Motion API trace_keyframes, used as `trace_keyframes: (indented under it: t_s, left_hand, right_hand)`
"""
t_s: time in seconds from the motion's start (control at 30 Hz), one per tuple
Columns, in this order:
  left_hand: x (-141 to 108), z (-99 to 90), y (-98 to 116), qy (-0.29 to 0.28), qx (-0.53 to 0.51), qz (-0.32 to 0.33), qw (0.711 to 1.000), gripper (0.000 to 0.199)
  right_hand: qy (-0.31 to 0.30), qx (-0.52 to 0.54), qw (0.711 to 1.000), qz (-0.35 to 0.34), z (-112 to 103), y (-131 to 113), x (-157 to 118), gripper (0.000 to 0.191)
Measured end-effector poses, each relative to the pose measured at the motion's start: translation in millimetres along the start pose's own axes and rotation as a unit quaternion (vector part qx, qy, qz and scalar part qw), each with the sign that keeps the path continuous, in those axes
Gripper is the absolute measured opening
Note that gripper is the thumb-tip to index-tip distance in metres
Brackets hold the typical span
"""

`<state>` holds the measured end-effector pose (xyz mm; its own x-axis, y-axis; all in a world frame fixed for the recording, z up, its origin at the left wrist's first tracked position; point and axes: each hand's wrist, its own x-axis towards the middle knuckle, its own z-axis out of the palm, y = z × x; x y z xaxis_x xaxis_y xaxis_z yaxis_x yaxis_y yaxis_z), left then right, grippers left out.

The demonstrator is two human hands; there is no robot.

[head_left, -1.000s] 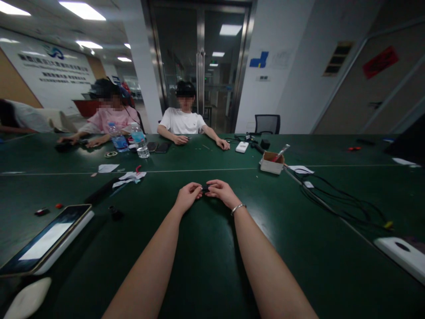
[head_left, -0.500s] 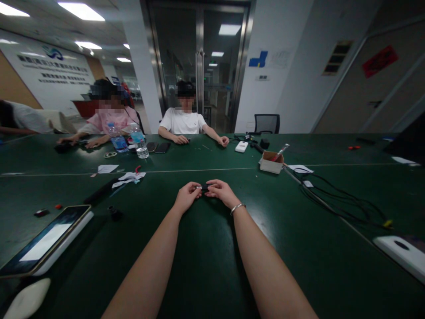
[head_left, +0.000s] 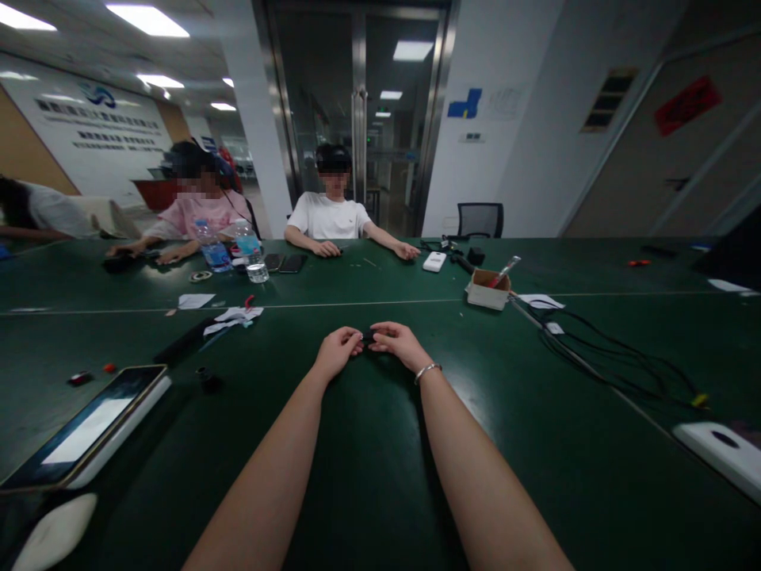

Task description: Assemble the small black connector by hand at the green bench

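Observation:
Over the middle of the green table (head_left: 369, 444), my left hand (head_left: 338, 352) and my right hand (head_left: 399, 346) meet around a small black object (head_left: 367, 337). Fingers of both hands pinch it from either side, and they hide most of it. A silver bracelet (head_left: 426, 371) circles my right wrist. To the left stands a small black cylinder-like piece (head_left: 206, 379), with a phone (head_left: 89, 428) on a white block beyond it.
Across the table sit a person in white (head_left: 333, 216) and a person in pink (head_left: 199, 210). Bottles (head_left: 253, 254), paper scraps (head_left: 231, 319) and a black rod (head_left: 184, 341) lie left. A small box (head_left: 487, 291) and black cables (head_left: 618, 353) are right.
My hands have drawn slightly closer together around the small black object, and less of it shows. Across the table, the person in white has lowered and opened one hand.

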<state>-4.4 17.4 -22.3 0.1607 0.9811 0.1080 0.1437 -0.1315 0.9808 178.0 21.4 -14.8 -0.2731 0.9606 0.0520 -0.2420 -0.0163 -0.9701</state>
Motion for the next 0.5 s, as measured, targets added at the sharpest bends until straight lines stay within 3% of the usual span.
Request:
trace_keyframes:
  t_s: [0.5]
  left_hand:
    - [2.2, -1.2, -1.1, 0.007, 0.052, -0.013, 0.999, 0.036]
  right_hand:
    - [-0.005, -0.003, 1.0, -0.007, -0.4, 0.2, -0.5, 0.029]
